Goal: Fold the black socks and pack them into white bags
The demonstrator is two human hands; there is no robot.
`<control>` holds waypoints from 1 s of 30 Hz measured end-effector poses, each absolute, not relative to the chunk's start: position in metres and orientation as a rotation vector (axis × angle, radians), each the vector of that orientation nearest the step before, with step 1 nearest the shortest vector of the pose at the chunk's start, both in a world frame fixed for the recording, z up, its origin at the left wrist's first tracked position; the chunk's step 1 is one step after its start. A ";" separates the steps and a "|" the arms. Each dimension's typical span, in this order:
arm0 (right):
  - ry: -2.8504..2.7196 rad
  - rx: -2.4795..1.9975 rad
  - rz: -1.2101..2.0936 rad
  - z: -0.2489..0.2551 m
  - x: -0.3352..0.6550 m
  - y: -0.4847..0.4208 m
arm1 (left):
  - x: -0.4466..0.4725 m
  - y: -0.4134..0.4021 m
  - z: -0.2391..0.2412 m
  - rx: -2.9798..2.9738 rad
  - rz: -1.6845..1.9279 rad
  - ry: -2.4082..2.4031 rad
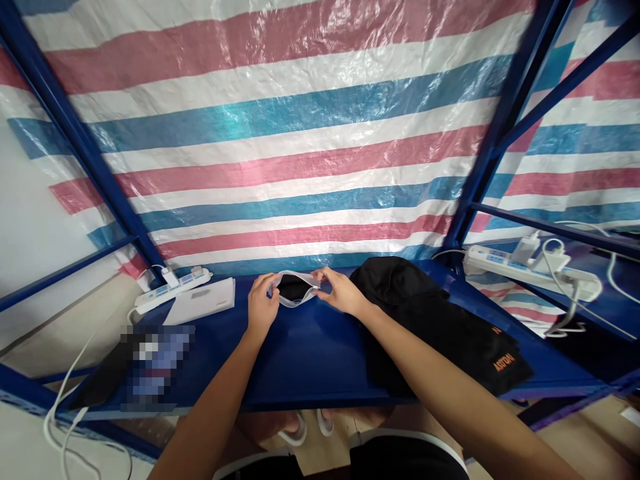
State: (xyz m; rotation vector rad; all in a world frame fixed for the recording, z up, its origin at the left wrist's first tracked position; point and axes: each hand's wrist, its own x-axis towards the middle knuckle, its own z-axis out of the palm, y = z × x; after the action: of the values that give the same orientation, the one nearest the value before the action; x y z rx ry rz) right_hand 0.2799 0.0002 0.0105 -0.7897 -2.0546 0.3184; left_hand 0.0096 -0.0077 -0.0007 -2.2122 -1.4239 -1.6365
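A small whitish zip bag [299,301] is held over the blue shelf, its mouth spread apart towards me. Inside it shows something black [294,288], whose kind I cannot make out. My left hand [263,300] pinches the bag's left edge between thumb and fingers. At the opposite edge, near what looks like the zip's end, my right hand [338,291] has its thumb and fingers closed on the bag. Beside my right forearm lies black clothing [400,287] with orange lettering, partly covered by that arm.
The blue metal shelf [300,360] has upright posts at both sides and a striped plastic sheet [300,160] behind. To the left are a white power strip [173,291], a white booklet or box [203,301] and a blurred-out item [157,363]. Another power strip [530,270] with cables sits right.
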 end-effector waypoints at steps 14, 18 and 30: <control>-1.981 -0.745 0.466 0.015 0.262 -0.010 | 0.028 -0.027 0.012 -2.409 -1.082 -0.949; -1.886 -0.831 0.428 0.022 0.274 -0.003 | 0.009 -0.018 0.015 -2.321 -1.093 -1.072; -1.557 -1.056 0.548 0.013 0.288 0.011 | -0.041 0.012 0.002 -2.139 -1.282 -1.497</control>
State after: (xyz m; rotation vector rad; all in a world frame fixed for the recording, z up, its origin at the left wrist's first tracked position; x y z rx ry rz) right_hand 0.2878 0.0112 0.0131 -1.0557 -1.5571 0.5482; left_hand -0.0407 0.0117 0.0019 -2.1390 -1.4971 -1.2821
